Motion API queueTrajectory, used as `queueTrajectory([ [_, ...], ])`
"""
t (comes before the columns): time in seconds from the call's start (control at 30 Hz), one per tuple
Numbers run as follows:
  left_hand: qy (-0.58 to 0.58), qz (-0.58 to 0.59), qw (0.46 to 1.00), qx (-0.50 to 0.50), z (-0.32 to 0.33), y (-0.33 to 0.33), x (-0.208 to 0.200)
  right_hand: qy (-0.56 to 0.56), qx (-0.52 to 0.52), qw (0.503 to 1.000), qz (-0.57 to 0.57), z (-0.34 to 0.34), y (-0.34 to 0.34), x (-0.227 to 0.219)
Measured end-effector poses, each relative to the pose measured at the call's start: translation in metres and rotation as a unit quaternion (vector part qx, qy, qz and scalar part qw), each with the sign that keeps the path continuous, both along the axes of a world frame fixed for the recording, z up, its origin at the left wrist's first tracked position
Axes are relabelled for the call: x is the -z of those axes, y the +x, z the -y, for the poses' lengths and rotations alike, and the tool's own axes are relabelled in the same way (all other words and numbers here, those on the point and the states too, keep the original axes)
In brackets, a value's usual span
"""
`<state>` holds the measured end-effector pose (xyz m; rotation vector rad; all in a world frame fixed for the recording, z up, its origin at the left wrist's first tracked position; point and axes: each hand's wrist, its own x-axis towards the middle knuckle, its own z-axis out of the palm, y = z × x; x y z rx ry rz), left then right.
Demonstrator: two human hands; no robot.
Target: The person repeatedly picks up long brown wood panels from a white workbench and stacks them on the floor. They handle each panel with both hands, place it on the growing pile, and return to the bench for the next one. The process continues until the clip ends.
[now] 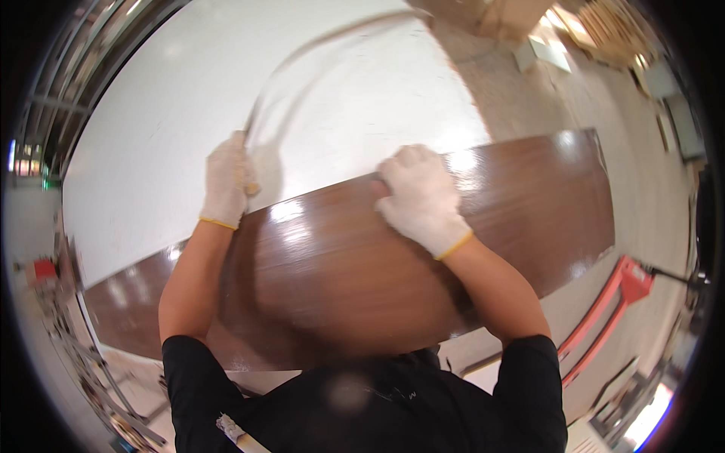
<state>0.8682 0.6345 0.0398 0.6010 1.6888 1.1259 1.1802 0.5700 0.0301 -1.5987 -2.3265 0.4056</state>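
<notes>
A long, glossy brown wood-grain board [423, 279] lies crosswise in front of me, partly over a large white panel [166, 98]. My left hand [226, 177], in a white knitted glove with a yellow cuff, is closed around a thin brown strip [332, 34]. From that hand the strip arcs up and right across the white panel, blurred along its length. My right hand [423, 196], gloved alike, rests at the board's far edge with its fingers curled. Something small and brownish shows beside its thumb; blur keeps me from telling what it is.
A red pallet jack [604, 317] stands on the floor at the right. Stacked wooden slats [612, 34] and a white box [542, 54] are at the far right. Metal racking [57, 106] runs along the left. A pale stick with a frayed tip [234, 432] lies against my shirt.
</notes>
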Motion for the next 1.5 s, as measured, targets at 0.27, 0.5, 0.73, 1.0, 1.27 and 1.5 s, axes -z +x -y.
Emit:
queueTrajectory([
  [0.27, 0.341, 0.229, 0.874, 0.260, -0.291, 0.222, -0.126, 0.009, 0.032, 0.973, -0.228, 0.004, -0.003, -0.004],
  [0.5, 0.338, -0.613, 0.643, 0.311, -0.259, 0.209, -0.099, 0.078, -0.040, 0.967, -0.238, -0.013, 0.109, -0.014],
  [0.73, -0.077, -0.501, 0.822, 0.259, -0.017, 0.204, 0.003, 0.000, 0.085, 0.981, 0.177, -0.084, 0.323, -0.006],
  [1.0, 0.062, 0.069, 0.990, 0.107, -0.068, 0.278, 0.002, -0.062, 0.066, 0.980, 0.178, -0.095, 0.312, -0.004],
  [1.27, 0.332, 0.249, 0.865, 0.282, -0.327, 0.519, -0.139, -0.122, 0.087, 0.988, 0.025, -0.088, 0.309, -0.015],
  [1.5, 0.376, 0.094, 0.855, 0.343, -0.342, 0.623, -0.210, -0.034, 0.264, 0.904, -0.335, -0.085, 0.312, -0.008],
])
